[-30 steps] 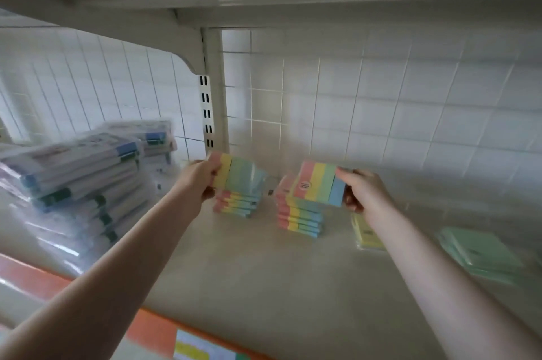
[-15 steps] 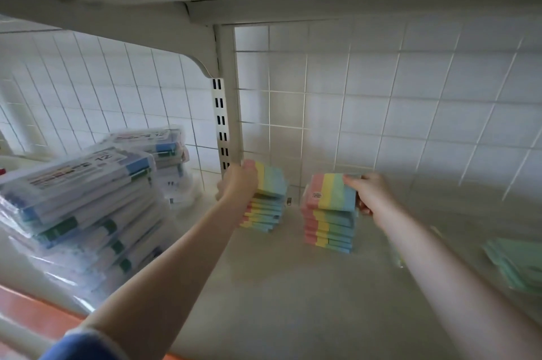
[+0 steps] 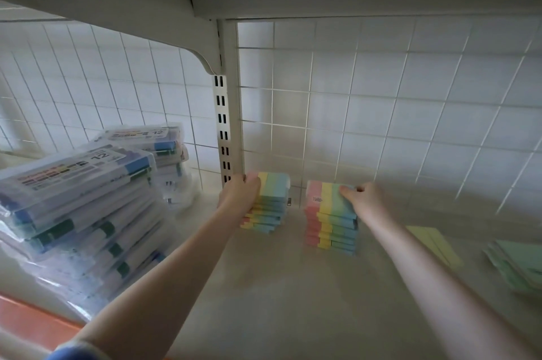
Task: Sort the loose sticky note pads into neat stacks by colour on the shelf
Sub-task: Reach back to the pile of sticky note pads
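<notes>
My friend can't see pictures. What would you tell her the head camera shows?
Two bare hands, left hand and right hand, each hold the top pad of a rainbow-striped sticky note stack on a white shelf. Boxed marker sets are piled left; yellow pads and green pads lie right.

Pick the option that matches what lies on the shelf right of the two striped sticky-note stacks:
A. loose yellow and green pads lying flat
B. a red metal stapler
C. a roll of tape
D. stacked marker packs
A: flat yellow pads and green pads lie on the pale shelf board, right of the striped pink-yellow-green-blue stack that the right hand touches.
</notes>
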Demonstrator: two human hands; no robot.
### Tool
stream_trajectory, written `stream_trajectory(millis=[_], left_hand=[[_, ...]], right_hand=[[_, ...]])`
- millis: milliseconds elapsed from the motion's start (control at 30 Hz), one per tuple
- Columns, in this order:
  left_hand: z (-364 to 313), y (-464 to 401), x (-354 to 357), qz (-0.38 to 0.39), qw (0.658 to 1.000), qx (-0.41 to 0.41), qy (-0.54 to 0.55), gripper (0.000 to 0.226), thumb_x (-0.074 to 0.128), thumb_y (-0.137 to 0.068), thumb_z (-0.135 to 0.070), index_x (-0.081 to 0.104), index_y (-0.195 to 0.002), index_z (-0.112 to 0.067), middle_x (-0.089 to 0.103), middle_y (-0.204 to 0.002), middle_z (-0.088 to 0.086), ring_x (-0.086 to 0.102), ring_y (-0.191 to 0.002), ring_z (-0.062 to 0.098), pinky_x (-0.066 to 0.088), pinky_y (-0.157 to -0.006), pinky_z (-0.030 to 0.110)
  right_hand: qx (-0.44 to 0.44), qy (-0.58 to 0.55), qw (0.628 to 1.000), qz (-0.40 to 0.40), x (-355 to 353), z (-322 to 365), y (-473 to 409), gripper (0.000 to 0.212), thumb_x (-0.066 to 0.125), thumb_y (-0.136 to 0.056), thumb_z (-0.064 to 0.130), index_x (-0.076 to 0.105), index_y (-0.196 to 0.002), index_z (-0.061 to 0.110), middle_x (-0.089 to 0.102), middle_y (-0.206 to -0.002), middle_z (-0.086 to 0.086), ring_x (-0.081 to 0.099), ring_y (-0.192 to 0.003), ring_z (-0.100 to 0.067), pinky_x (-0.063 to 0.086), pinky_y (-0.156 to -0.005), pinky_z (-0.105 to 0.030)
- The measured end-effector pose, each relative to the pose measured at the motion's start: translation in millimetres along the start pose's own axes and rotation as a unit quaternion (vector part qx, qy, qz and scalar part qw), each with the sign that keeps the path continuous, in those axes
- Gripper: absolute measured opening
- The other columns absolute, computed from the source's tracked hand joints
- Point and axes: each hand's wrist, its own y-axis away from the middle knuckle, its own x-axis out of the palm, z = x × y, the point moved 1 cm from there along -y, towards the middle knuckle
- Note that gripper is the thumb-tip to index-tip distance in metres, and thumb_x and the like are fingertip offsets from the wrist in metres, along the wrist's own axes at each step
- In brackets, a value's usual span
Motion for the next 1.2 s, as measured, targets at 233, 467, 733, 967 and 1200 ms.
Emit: stream_trajectory(millis=[233, 467, 733, 967, 1200], left_hand=[[1.9, 7.3, -1.5, -0.065, 0.997, 0.037, -0.030, 0.041, 0.035, -0.097, -0.044, 0.049, -0.122, -0.015, 0.057, -0.106, 0.005, 0.059, -0.090, 0.024, 0.055, -0.072, 0.039], [-0.9, 43.5, -19.6, -0.120, 0.959, 0.208, -0.150, 0.048, 0.029, -0.094, -0.041, 0.052, -0.121, -0.009, 0.055, -0.123, 0.011, 0.046, -0.113, 0.029, 0.039, -0.092, 0.042], [-16.6, 125.5, 2.9, -0.107, 0.940, 0.244, -0.212, 0.046, 0.050, -0.093, -0.035, 0.047, -0.133, -0.011, 0.043, -0.143, 0.006, 0.031, -0.136, 0.027, 0.032, -0.105, 0.042], [-55.3, 213.2, 79.8, -0.090, 0.934, 0.252, -0.236, 0.049, 0.053, -0.090, -0.041, 0.051, -0.132, -0.014, 0.047, -0.140, 0.008, 0.035, -0.133, 0.030, 0.031, -0.106, 0.042], [-107.7, 319.5, 202.1, -0.089, 0.945, 0.234, -0.212, 0.050, 0.052, -0.091, -0.045, 0.053, -0.130, -0.014, 0.049, -0.137, 0.008, 0.038, -0.131, 0.029, 0.035, -0.103, 0.042]], right_hand=[[-0.058, 0.025, 0.996, -0.061, -11.1, -0.7, 16.3, 0.035, 0.044, -0.097, 0.030, 0.056, -0.082, 0.001, 0.057, -0.070, -0.010, 0.055, -0.069, -0.029, 0.033, -0.058, -0.032], [-0.125, 0.229, 0.950, -0.171, -67.7, -27.4, 34.1, 0.027, 0.051, -0.093, 0.022, 0.065, -0.111, 0.007, 0.062, -0.109, -0.019, 0.057, -0.101, -0.038, 0.043, -0.082, -0.039], [-0.132, 0.347, 0.903, -0.215, -134.6, -99.1, 71.8, 0.024, 0.068, -0.081, 0.017, 0.069, -0.100, 0.001, 0.066, -0.094, -0.024, 0.062, -0.090, -0.040, 0.046, -0.079, -0.045], [-0.181, 0.402, 0.874, -0.203, -226.3, -164.6, 101.1, 0.026, 0.083, -0.063, 0.016, 0.070, -0.082, 0.004, 0.064, -0.074, -0.018, 0.064, -0.069, -0.036, 0.051, -0.063, -0.042], [-0.187, 0.394, 0.869, -0.233, -358.9, -256.2, 128.9, 0.031, 0.084, -0.062, 0.016, 0.069, -0.086, 0.005, 0.063, -0.075, -0.017, 0.064, -0.069, -0.038, 0.051, -0.062, -0.043]])
